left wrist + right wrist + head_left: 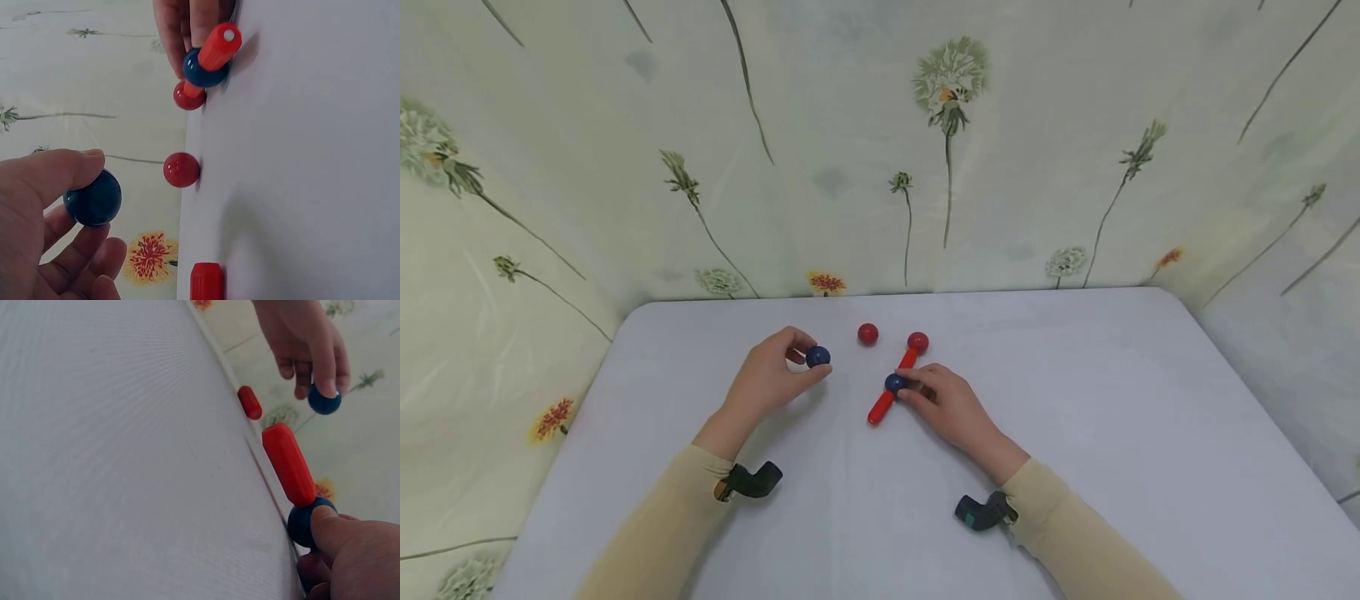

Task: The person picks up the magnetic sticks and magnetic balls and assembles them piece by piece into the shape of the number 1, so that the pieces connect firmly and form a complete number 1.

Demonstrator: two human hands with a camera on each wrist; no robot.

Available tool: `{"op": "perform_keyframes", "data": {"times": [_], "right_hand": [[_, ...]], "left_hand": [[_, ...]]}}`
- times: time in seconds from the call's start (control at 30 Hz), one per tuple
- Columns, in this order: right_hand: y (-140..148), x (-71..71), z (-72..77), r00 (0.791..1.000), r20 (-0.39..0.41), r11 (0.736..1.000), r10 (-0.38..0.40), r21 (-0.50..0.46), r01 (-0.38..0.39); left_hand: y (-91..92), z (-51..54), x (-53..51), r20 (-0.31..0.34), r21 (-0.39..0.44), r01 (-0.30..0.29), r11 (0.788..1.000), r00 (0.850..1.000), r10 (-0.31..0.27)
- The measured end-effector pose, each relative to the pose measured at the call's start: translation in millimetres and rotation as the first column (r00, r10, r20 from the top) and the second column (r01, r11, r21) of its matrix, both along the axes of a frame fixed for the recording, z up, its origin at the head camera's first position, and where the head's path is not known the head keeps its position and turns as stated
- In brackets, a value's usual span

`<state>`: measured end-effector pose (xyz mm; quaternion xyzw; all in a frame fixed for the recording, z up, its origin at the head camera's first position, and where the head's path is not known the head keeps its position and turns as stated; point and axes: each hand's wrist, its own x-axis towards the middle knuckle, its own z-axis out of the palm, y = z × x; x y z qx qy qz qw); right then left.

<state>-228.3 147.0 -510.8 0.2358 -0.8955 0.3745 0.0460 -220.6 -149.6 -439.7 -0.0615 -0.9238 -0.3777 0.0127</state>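
Observation:
My left hand (767, 377) pinches a blue ball (818, 357) between thumb and fingers, held above the table. With thumb and fingers my right hand (951, 408) grips another blue ball (895, 382), which has a red stick (881, 408) on its near side and a second red stick (908, 358) on its far side. A red ball (918, 342) sits at the far stick's end. In the left wrist view the near red stick (219, 49) shows a pale spot in its end. The right wrist view shows the same stick (289, 464) against the gripped ball (304, 524).
A loose red ball (868, 334) lies on the white table (1112, 417) between the hands, toward the back. Another red stick (207, 281) shows in the left wrist view; in the head view it is not visible. A flower-patterned cloth (850, 108) hangs behind the table.

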Motion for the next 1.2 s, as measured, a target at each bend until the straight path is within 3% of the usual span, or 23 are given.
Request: {"op": "perform_keyframes", "data": {"times": [0.23,0.43,0.8,1.03,1.2], "right_hand": [[-1,0.7,0.5,1.000,0.006,1.000,-0.002,0.005,0.002],[-1,1.2,1.6,1.000,0.018,1.000,-0.007,0.013,0.007],[-1,1.7,2.5,1.000,0.014,1.000,-0.013,0.003,0.013],[-1,0.7,0.9,1.000,0.010,1.000,-0.014,0.013,0.014],[-1,-0.2,-0.5,1.000,0.010,1.000,-0.011,0.011,0.011]], "left_hand": [[4.8,-3.5,23.3,-0.009,0.028,0.016,0.999,1.000,-0.016],[9.4,-11.5,37.0,-0.028,0.052,0.017,0.999,0.999,-0.016],[24.7,-45.6,53.2,-0.001,0.069,0.016,0.998,1.000,-0.016],[28.9,-58.4,59.9,-0.018,0.100,0.029,0.995,0.999,-0.028],[28.7,-61.5,62.3,-0.028,0.088,0.048,0.995,0.999,-0.046]]}}
